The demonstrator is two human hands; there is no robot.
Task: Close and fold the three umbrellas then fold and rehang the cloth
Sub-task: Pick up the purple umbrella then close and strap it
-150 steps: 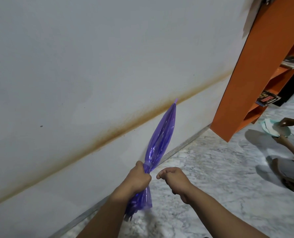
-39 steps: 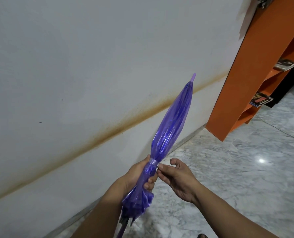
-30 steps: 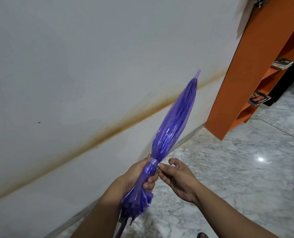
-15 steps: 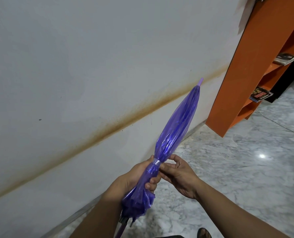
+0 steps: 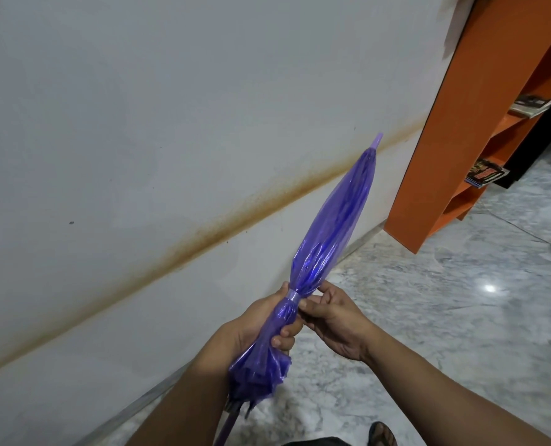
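**Purple umbrella strapped at the wall**

White wall point(image 5: 139, 123) with a rust-brown stain fills the view; an orange shelf point(image 5: 460, 140) stands at 2 o'clock on the marble floor point(image 5: 460, 317). The left hand point(image 5: 261, 326) grips the closed purple umbrella point(image 5: 335, 220), its tip toward 1 o'clock. The right hand point(image 5: 332, 317) pinches the strap point(image 5: 292, 296). Compared with 0.5 s ago, the tip sits slightly lower.
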